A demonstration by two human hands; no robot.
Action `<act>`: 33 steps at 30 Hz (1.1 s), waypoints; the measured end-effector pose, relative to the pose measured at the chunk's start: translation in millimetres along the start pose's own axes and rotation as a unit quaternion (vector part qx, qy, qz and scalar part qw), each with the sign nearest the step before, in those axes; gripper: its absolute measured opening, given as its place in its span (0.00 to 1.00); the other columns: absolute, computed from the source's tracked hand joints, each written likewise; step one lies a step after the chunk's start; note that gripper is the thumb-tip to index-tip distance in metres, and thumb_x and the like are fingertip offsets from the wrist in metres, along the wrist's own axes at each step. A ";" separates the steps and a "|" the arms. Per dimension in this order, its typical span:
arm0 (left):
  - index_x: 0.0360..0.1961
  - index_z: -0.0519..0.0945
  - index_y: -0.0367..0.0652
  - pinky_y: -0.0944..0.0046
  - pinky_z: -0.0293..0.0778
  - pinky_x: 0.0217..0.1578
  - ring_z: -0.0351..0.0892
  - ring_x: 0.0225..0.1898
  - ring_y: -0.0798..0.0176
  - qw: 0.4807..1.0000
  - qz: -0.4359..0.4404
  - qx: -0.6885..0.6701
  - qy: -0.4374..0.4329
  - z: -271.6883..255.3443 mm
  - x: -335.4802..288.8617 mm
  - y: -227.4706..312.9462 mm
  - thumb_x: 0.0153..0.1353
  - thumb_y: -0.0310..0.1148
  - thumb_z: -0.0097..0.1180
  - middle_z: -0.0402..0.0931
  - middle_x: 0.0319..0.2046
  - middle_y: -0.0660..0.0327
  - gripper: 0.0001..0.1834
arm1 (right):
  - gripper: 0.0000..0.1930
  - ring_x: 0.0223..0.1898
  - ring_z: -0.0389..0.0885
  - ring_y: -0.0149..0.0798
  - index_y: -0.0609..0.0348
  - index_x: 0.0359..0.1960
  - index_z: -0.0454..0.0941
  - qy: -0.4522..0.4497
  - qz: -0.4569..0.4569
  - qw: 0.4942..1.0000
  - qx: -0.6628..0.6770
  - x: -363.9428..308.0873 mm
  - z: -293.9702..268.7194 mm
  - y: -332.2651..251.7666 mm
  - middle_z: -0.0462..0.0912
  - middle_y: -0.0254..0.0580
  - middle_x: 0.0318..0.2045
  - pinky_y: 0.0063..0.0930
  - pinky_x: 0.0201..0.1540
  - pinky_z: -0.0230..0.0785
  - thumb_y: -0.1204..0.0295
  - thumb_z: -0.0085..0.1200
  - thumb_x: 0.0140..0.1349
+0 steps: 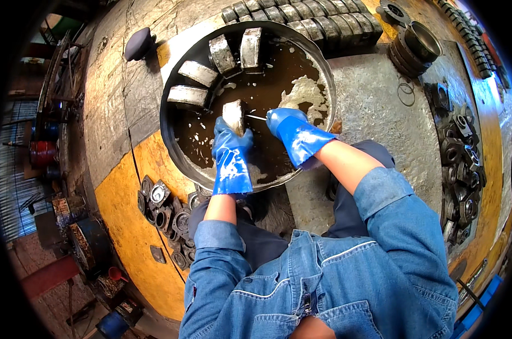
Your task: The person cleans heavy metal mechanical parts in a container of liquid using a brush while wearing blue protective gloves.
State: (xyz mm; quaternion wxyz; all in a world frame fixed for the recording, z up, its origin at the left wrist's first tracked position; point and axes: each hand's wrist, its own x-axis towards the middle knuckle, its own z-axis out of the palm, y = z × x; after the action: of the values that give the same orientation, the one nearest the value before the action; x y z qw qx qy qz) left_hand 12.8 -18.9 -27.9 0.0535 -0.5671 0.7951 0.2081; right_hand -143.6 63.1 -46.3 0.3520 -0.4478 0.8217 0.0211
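My left hand [231,142], in a blue rubber glove, grips a curved metal block [233,114] above the dark liquid in a wide round tub [164,121]. My right hand [284,120], gloved the same way, is closed around a tool whose thin metal shaft [256,117] points left at the block's right side. The tool's handle is hidden in the glove, and I cannot tell whether its tip touches the block. Several similar wet metal blocks [197,73] stand along the tub's far and left inner wall. Pale foam [304,95] floats at the right.
Rows of dark metal blocks [329,31] lie beyond the tub. Metal rings [412,53] are stacked at the far right, and cast parts [460,164] line the right side. More cast parts [168,214] lie near left. A dark rounded object [139,44] sits far left.
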 end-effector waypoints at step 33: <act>0.66 0.73 0.33 0.46 0.78 0.61 0.82 0.59 0.35 0.997 -0.082 0.007 -0.013 -13.2 9.6 -53.5 0.59 0.46 0.61 0.81 0.57 0.35 0.38 | 0.18 0.53 0.90 0.58 0.60 0.58 0.83 -0.074 0.006 0.992 -0.099 -10.3 30.1 -43.2 0.89 0.53 0.54 0.65 0.48 0.80 0.71 0.53 0.69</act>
State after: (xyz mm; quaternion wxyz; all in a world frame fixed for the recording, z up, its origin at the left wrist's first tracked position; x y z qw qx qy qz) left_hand 60.9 -46.9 -33.5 0.0844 -0.6275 0.7465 0.2045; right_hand -90.7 55.2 -50.7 0.3654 -0.4723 0.7902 0.1376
